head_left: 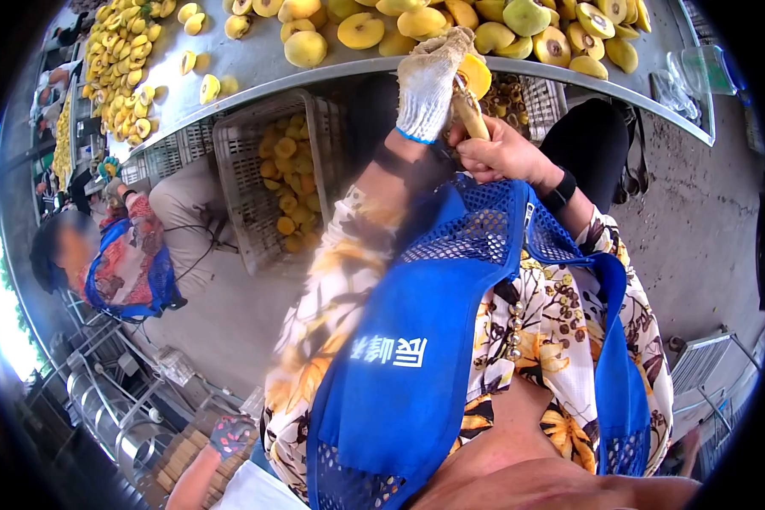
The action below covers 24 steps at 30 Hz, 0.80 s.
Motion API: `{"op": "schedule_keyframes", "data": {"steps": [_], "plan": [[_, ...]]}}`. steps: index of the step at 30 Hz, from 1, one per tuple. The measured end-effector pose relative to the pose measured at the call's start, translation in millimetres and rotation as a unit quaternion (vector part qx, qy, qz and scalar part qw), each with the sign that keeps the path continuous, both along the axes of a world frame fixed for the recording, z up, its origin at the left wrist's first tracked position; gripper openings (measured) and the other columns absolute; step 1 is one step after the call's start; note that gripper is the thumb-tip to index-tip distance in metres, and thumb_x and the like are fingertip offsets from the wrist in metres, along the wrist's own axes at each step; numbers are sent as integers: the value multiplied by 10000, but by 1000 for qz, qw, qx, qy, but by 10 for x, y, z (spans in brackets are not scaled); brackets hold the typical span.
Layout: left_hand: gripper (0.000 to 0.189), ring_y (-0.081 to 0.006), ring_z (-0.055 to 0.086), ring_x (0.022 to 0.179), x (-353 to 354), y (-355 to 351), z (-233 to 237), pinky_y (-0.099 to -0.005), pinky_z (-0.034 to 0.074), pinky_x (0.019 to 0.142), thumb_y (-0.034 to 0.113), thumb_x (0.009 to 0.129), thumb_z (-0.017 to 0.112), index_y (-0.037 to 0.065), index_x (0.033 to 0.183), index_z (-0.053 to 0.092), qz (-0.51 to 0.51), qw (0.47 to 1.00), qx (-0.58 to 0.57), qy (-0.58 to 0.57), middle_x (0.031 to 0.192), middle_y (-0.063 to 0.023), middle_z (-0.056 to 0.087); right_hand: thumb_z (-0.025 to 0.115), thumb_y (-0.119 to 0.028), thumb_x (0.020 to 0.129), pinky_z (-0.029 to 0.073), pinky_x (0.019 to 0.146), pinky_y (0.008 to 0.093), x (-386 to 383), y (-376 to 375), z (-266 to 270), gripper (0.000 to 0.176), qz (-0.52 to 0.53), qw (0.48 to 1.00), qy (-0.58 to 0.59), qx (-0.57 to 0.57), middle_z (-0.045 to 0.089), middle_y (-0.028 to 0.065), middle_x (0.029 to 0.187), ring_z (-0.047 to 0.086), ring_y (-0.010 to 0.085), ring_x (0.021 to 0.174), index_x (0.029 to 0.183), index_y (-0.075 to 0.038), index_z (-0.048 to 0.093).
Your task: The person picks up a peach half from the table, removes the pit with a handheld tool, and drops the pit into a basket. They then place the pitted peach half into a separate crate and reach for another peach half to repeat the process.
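Note:
My left hand [427,85], in a whitish knitted glove with a blue cuff edge, is closed round a yellow peach half [477,76] just over the near table edge. Bare, my right hand [508,155] grips a pitting tool [470,116] with a pale wooden handle. The tool's metal end meets the peach half; its exact shape is partly hidden by the glove. Several halved yellow peaches [361,31] lie on the metal table beyond my hands, some with the brown pit hollow showing.
The metal table [255,81] runs across the front. A plastic crate [234,178] holding peach halves stands below at left; another crate [546,100] with brown pits is under the edge. A co-worker [132,255] sits at left. A clear plastic container [704,70] lies at right.

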<state>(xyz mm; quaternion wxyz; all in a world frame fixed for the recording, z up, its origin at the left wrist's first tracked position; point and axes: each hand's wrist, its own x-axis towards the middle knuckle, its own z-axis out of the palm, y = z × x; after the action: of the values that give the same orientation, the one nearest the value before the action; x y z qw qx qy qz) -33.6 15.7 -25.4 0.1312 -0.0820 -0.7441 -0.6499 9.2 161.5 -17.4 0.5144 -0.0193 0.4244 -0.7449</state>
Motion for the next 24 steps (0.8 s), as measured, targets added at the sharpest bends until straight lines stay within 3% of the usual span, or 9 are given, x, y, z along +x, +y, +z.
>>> {"op": "schedule_keyframes", "data": {"steps": [4, 7, 11, 16, 18, 19, 20, 22, 24], "plan": [[246, -165, 625, 792, -59, -78, -45, -266, 499, 627, 190, 922, 514, -12, 1022, 613, 24, 967, -193, 165, 893, -94, 643, 477, 15, 857, 232, 353, 175, -21, 49, 10, 160, -7, 992, -78, -102, 329, -33, 551, 278, 35, 395, 997, -51, 436], [268, -238, 618, 784, -21, 17, 47, -340, 514, 645, 251, 930, 494, 27, 1063, 555, -86, 964, 217, -125, 895, -133, 621, 515, -11, 827, 219, 341, 181, -80, 100, -18, 162, -11, 984, -95, -153, 342, -27, 531, 273, 40, 368, 969, -51, 449], [336, -327, 595, 722, -120, 48, 253, -411, 494, 534, 417, 912, 482, 88, 973, 460, -62, 708, 587, -389, 805, -144, 587, 607, -134, 800, 223, 304, 197, -66, 188, -111, 194, 31, 979, 69, -190, 370, -15, 487, 274, 50, 328, 877, -43, 453], [354, -298, 616, 795, -92, -135, 71, -416, 516, 524, 415, 913, 493, 111, 1091, 455, -41, 882, 413, -224, 927, -126, 573, 639, -183, 819, 264, 287, 202, -93, 645, -21, 251, -103, 957, 50, -265, 340, -37, 450, 293, 47, 309, 879, -32, 448], [376, -264, 619, 823, -86, -205, -46, -389, 537, 579, 402, 918, 497, 90, 1125, 458, 10, 947, 287, -144, 998, -106, 565, 592, -176, 853, 349, 344, 267, -162, 761, 61, 165, 39, 993, 89, 62, 459, 19, 511, 418, 118, 371, 842, -35, 507], [377, -250, 620, 828, -95, -213, -56, -374, 541, 595, 397, 920, 497, 81, 1124, 463, 25, 962, 252, -106, 1010, -101, 566, 593, -191, 852, 389, 397, 317, -156, 737, -148, 181, 59, 902, 371, 214, 490, 60, 532, 466, 166, 411, 850, -24, 523], [379, -237, 620, 834, -91, -200, -68, -360, 544, 612, 391, 922, 498, 72, 1124, 469, 39, 973, 217, -72, 1023, -96, 567, 594, -206, 851, 429, 450, 367, -106, 717, -347, 201, 72, 711, 608, 346, 522, 102, 553, 513, 213, 451, 857, -13, 538], [365, -220, 622, 835, -134, -142, 20, -338, 547, 637, 383, 924, 500, 66, 1104, 491, 31, 953, 286, -92, 1015, -93, 581, 611, -236, 834, 464, 584, 391, -108, 526, -16, 268, -26, 774, 504, 382, 583, 176, 665, 591, 283, 593, 939, 3, 549], [337, -212, 624, 827, -23, -50, 315, -322, 545, 654, 378, 924, 503, 73, 1066, 524, -2, 854, 475, -213, 974, -97, 607, 620, -245, 828, 470, 598, 370, -74, 307, 353, 282, -108, 818, 440, 353, 604, 188, 708, 606, 290, 626, 954, -1, 558]]}}
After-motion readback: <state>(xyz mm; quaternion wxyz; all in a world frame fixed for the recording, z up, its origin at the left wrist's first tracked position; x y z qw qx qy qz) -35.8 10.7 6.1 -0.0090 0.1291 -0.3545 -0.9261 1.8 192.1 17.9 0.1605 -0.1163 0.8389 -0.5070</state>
